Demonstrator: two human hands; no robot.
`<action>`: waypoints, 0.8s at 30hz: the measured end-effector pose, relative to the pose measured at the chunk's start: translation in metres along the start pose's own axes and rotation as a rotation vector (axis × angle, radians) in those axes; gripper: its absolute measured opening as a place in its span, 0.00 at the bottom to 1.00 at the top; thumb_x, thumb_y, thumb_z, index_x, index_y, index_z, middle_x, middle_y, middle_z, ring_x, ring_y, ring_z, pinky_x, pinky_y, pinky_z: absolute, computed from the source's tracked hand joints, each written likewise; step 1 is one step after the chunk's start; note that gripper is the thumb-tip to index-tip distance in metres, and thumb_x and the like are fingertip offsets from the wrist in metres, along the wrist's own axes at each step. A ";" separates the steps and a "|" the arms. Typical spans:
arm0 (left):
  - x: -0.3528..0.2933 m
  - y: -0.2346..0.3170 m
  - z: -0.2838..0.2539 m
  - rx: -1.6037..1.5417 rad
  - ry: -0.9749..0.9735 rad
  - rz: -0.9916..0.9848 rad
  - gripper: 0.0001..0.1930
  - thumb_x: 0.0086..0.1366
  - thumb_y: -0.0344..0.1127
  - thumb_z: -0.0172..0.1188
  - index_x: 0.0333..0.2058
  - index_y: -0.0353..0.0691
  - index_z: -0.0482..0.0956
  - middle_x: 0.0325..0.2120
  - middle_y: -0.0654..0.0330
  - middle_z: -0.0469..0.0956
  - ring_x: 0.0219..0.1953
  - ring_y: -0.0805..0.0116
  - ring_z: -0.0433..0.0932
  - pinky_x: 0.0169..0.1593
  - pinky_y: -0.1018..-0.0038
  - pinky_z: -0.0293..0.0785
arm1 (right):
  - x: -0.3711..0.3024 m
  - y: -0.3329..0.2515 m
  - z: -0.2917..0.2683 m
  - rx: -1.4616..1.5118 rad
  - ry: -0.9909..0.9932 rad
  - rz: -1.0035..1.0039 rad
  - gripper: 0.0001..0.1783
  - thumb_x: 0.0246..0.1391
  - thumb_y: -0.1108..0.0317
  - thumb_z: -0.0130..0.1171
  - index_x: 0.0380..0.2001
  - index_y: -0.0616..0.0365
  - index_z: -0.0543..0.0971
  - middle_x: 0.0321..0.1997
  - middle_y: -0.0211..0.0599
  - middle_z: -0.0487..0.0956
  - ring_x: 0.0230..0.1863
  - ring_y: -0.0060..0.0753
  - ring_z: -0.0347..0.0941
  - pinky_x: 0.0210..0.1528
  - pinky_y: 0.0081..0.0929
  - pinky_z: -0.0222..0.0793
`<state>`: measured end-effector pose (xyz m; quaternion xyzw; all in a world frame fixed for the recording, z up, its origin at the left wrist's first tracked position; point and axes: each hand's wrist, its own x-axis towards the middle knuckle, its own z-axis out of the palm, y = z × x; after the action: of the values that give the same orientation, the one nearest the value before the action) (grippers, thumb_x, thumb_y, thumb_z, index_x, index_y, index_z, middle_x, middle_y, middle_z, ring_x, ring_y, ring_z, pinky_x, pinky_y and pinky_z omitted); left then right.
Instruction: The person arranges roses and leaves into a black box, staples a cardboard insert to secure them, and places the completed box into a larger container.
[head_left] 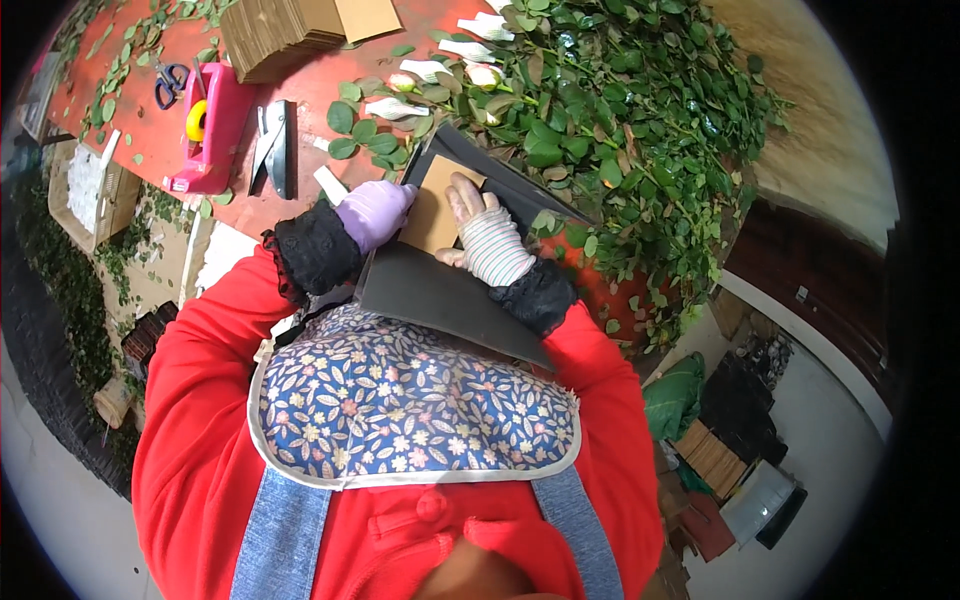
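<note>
A black sheet (440,290), folded or layered, lies at the table's near edge against my apron. On it rests a brown cardboard piece (426,212). My left hand (376,213), in a lilac glove, is closed at the left edge of the sheet and cardboard; its fingertips are partly hidden. My right hand (487,232), in a striped glove with bare fingers, lies on the cardboard with fingers apart, pressing on its right part. Beyond the sheet, several roses (484,76) in white net sleeves lie among leafy stems.
Leafy stems (620,130) are heaped on the right of the red table (330,85). To the left are a stapler (283,150), a pink tape dispenser (212,135) and scissors (172,85). A cardboard stack (275,35) stands at the back. A basket (95,195) sits beyond the left edge.
</note>
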<state>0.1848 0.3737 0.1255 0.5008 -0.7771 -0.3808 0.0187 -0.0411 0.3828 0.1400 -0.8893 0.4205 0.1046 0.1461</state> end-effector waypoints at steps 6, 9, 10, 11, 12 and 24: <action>-0.008 0.007 -0.007 0.058 0.176 0.116 0.16 0.56 0.34 0.60 0.42 0.36 0.73 0.29 0.45 0.77 0.31 0.45 0.78 0.35 0.55 0.75 | 0.004 -0.007 0.008 -0.080 -0.003 0.067 0.52 0.35 0.47 0.71 0.61 0.66 0.64 0.65 0.48 0.59 0.51 0.47 0.65 0.50 0.40 0.70; 0.004 0.019 -0.017 0.242 0.156 0.252 0.26 0.51 0.33 0.64 0.51 0.39 0.72 0.48 0.53 0.72 0.40 0.52 0.76 0.39 0.61 0.75 | 0.002 -0.007 -0.015 -0.047 -0.079 0.048 0.51 0.38 0.45 0.68 0.61 0.68 0.64 0.66 0.48 0.59 0.54 0.48 0.64 0.52 0.40 0.68; 0.009 0.017 -0.012 0.302 0.122 0.268 0.28 0.51 0.34 0.65 0.52 0.39 0.72 0.52 0.54 0.71 0.44 0.52 0.75 0.43 0.62 0.75 | 0.000 -0.001 -0.003 -0.064 -0.010 0.006 0.52 0.38 0.44 0.68 0.62 0.66 0.64 0.67 0.48 0.59 0.57 0.48 0.63 0.55 0.39 0.67; 0.017 0.017 -0.006 0.335 0.130 0.310 0.28 0.50 0.35 0.65 0.53 0.40 0.73 0.53 0.57 0.71 0.43 0.54 0.74 0.43 0.63 0.75 | -0.006 0.000 -0.008 -0.082 0.019 0.011 0.53 0.38 0.42 0.67 0.62 0.65 0.64 0.67 0.48 0.59 0.58 0.48 0.62 0.56 0.40 0.66; 0.022 0.007 0.006 0.434 0.184 0.344 0.28 0.50 0.34 0.64 0.52 0.41 0.74 0.53 0.57 0.71 0.41 0.55 0.74 0.43 0.63 0.75 | -0.007 -0.002 -0.015 -0.105 0.052 -0.005 0.53 0.38 0.41 0.66 0.63 0.65 0.64 0.67 0.47 0.59 0.59 0.48 0.61 0.58 0.41 0.65; 0.024 0.016 0.011 0.345 0.289 0.223 0.08 0.68 0.38 0.49 0.41 0.42 0.73 0.15 0.54 0.73 0.18 0.56 0.75 0.22 0.59 0.68 | -0.046 0.093 -0.266 0.567 0.298 0.185 0.16 0.59 0.62 0.58 0.47 0.60 0.78 0.42 0.43 0.81 0.39 0.36 0.81 0.42 0.27 0.76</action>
<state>0.1558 0.3647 0.1189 0.4572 -0.8701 -0.1627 0.0859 -0.1254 0.2677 0.3872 -0.7769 0.5285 -0.1351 0.3144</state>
